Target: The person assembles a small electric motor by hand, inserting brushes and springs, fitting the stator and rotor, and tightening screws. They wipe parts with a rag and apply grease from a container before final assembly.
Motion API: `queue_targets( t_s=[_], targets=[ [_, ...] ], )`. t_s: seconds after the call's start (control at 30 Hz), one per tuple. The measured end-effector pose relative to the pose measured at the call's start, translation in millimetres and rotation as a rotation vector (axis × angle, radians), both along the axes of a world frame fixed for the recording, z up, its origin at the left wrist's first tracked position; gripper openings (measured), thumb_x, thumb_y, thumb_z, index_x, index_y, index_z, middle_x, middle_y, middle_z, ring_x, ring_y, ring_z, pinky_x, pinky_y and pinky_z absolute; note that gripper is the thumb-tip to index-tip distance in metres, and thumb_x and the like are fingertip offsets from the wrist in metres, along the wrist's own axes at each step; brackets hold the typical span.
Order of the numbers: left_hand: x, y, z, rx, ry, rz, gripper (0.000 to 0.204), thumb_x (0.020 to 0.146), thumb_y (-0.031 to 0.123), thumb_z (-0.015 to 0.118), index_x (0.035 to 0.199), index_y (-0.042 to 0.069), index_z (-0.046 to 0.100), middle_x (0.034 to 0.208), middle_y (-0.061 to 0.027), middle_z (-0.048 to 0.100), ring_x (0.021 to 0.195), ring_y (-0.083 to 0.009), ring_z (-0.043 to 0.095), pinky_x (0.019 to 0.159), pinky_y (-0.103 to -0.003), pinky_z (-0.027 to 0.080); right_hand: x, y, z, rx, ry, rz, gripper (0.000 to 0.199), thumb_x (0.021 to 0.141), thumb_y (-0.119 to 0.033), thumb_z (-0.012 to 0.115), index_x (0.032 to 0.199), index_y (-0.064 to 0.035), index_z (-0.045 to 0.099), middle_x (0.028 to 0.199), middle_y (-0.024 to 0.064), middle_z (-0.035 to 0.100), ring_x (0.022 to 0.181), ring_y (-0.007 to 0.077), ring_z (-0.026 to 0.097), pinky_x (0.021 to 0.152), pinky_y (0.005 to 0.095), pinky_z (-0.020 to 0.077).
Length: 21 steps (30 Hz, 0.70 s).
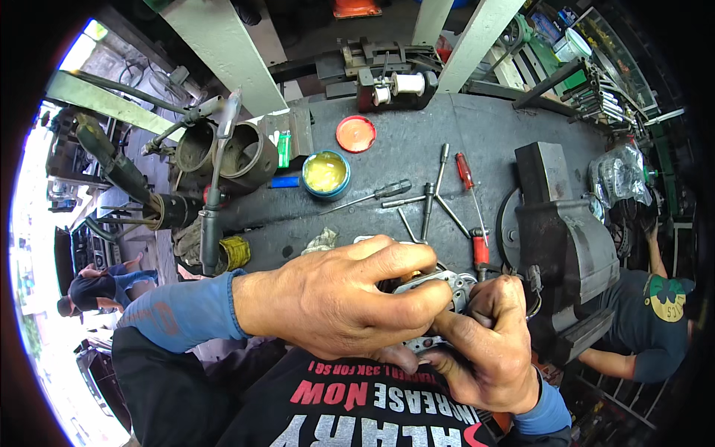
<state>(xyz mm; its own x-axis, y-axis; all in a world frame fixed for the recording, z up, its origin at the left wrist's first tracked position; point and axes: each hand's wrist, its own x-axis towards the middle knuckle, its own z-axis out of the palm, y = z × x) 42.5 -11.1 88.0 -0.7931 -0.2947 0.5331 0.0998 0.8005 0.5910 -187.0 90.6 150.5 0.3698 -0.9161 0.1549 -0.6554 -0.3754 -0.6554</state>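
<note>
Close to my body at the bench edge, my left hand (335,298) is wrapped over a grey cast metal part (456,284) with holes and a flat flange. My right hand (491,339) presses in from the other side, its fingers curled tight against the same part. Much of the part lies hidden under both hands, and its exact kind cannot be made out. A bit of brass-coloured metal (408,277) shows below my left knuckles. Just beyond the right hand is a red tool handle (480,249).
On the dark bench (283,231) lie a Y-shaped wrench (430,195), a red screwdriver (465,173), another screwdriver (395,188), an open grease tub (325,175) and its red lid (356,134). A large vise (558,231) stands right. Another person (640,320) works beyond it.
</note>
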Motion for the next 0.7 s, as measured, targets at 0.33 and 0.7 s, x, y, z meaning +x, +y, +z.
queue_targets(
  t_s=[0.33,0.7],
  targets=[
    [2,-2,-15,0.043,0.093,0.037,0.068,0.076,0.04,0.091,0.13,0.01,0.062,0.127,-0.0195,0.058,0.093,-0.0353,0.07,0.081,-0.042,0.06,11,15,-30,-0.067,0.079,-0.158,0.052,0.06,-0.02,0.091,0.11,-0.0183,0.076,0.104,0.0128,0.05,0.099,0.0323,0.054,0.083,0.0455,0.0449],
    [-13,1,-31,-0.264,0.246,0.055,0.048,0.092,0.052,0.078,0.113,0.01,0.07,0.13,-0.0124,0.054,0.12,-0.042,0.055,0.092,-0.048,0.057,3,26,-36,-0.133,0.071,-0.094,0.045,0.092,-0.013,0.081,0.135,-0.0094,0.07,0.126,0.0231,0.055,0.115,0.042,0.059,0.095,0.0509,0.0493]
  ],
)
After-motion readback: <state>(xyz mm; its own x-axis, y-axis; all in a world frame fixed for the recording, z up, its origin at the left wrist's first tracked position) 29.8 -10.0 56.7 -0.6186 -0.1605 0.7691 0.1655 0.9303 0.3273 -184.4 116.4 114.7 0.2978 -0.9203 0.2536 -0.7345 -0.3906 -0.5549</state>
